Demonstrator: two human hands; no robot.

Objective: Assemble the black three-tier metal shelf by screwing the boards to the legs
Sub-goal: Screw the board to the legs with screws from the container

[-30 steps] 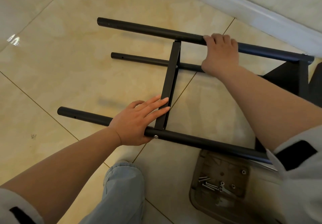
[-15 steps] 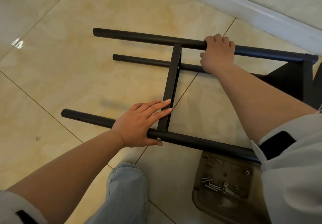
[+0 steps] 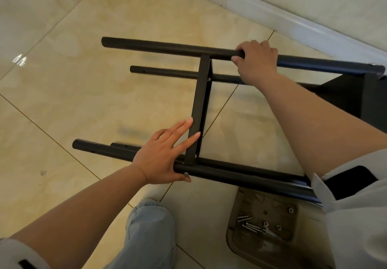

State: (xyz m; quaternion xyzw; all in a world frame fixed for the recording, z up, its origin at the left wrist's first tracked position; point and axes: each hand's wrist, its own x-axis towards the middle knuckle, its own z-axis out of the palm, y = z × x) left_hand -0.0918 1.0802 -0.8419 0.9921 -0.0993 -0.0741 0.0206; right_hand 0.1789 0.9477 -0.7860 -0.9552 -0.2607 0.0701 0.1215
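Black shelf frame (image 3: 201, 109) lies on its side on floor (image 3: 83, 92). Right hand (image 3: 256, 63) clenched round far leg (image 3: 167, 48). Left hand (image 3: 162, 157) flat w/ fingers straight, on near leg (image 3: 240, 177) & middle board (image 3: 199, 105).

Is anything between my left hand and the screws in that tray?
Yes. The near leg of the shelf crosses between the left hand, resting on it, and the screws in the tray.
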